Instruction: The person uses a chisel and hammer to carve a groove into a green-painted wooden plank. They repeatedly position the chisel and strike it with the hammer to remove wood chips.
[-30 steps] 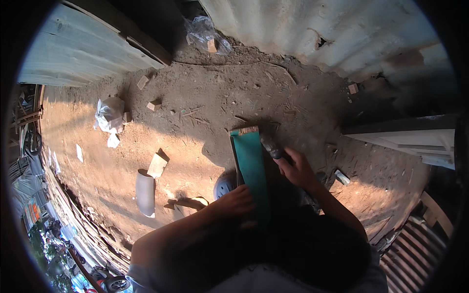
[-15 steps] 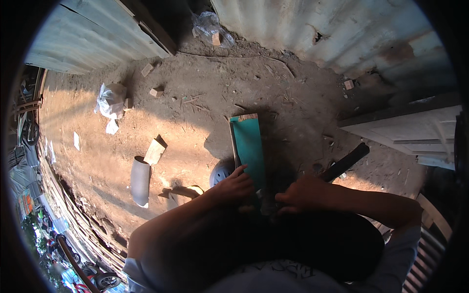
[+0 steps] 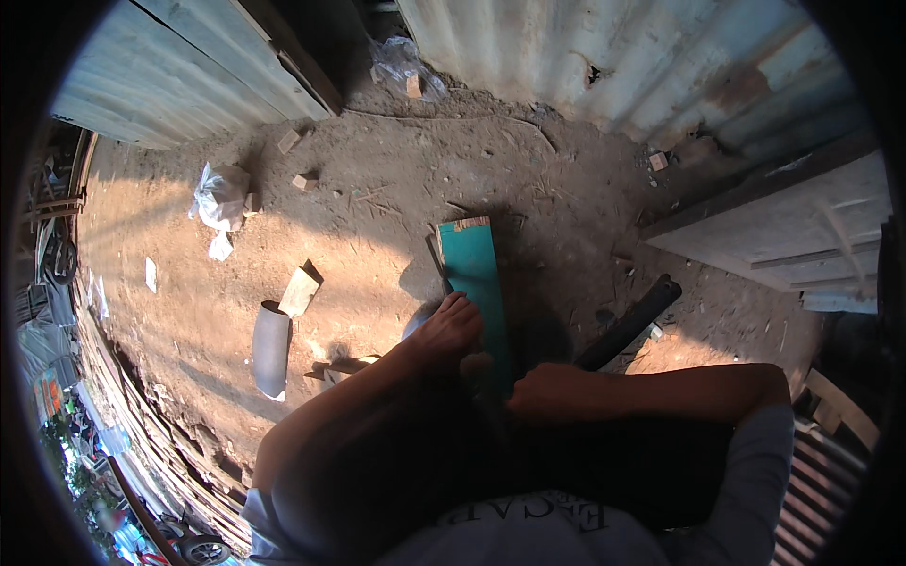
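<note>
So, I'm running this from far off through the head view, and the green board (image 3: 475, 264) is sitting mid-frame, raw wooden end pointing at the top. My left grip (image 3: 453, 328) is holding its left edge, fingers curled in, probably because a long piece like that would be twisting otherwise. My right grip (image 3: 555, 391) is resting at lower centre beside the board's shadowed near part, knuckles bunched, but it's too dark for me to tell how closed it is. A dark bar (image 3: 632, 321) is sticking out past it toward the right, so I'm guessing it's in that grip, not swearing to it.

Counting up: one board, one bar. Five small wood blocks (image 3: 304, 182) are lying on the dirt ground (image 3: 354, 236): two loose at upper left, one against the single white bag (image 3: 222, 193), one by the single clear plastic (image 3: 396, 58) at top centre, one at upper right. One grey curved piece (image 3: 270, 349) and one pale flat piece (image 3: 299, 294) are lying left of centre, looking dropped rather than arranged.
</note>
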The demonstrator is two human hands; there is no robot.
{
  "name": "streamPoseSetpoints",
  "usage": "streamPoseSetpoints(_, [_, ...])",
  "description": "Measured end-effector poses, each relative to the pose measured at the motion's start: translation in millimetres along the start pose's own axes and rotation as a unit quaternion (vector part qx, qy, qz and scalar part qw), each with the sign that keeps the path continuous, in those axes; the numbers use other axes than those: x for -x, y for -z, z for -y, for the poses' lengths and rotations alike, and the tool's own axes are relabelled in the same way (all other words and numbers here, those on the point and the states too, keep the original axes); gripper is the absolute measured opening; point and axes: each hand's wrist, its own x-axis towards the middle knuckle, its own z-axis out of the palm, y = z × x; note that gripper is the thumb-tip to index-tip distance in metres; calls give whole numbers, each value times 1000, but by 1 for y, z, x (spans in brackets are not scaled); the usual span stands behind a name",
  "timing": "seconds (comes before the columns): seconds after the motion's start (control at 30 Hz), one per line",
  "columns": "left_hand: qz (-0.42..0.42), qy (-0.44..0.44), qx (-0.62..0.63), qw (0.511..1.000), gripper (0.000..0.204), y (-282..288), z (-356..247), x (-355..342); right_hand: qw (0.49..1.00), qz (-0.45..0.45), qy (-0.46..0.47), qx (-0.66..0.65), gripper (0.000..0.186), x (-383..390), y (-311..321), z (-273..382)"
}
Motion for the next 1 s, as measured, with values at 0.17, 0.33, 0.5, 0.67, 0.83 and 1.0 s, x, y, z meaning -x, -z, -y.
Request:
streamPoseSetpoints(0.17, [-47,-55,-61,995,23,-21,15,20,995,88,34,29,21,2,21,7])
streamPoseSetpoints(0.33, [-59,-2,0,998,21,20,5,-2,992,107,-67,18,24,9,46,7])
streamPoseSetpoints(0.5, [-116,14,38,992,31,82,2,-18,987,16,-155,-38,28,25,54,-11])
streamPoseSetpoints(0.67, [-8,-68,-44,997,28,121,-6,-37,967,-125,-184,-121,32,44,50,-31])
streamPoseSetpoints(0.83, [-37,-137,-65,988,20,54,1,-69,883,-363,-228,-191,26,79,32,-53])
streamPoseSetpoints(1.0, [-28,-186,-88,978,20,-6,4,-98,735,-563,-269,-265,28,100,13,-80])
